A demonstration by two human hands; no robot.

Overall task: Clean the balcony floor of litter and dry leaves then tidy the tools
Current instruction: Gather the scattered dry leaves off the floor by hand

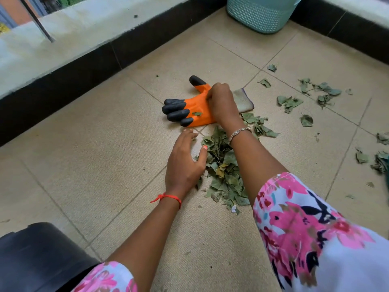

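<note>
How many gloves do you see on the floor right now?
1. The orange glove lies on the floor just beyond the leaf pile, with the right hand gripping its palm area. A second glove may be hidden beneath it or out of frame.

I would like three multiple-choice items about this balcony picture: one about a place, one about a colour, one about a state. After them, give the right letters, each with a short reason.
1. Where does the teal basket stand?
A) in the far corner of the floor
B) right beside the glove
C) on top of the leaves

2. What colour are the finger ends of the glove?
A) white
B) black
C) teal

3. How is the left hand?
A) gripping the glove
B) curled into a fist
C) open, beside the leaf pile

Answers:
1 A, as the basket sits where the two low walls meet.
2 B, as the orange glove ends in black tips.
3 C, as its fingers are spread by the leaves; it is the right hand that grips the glove.
</note>
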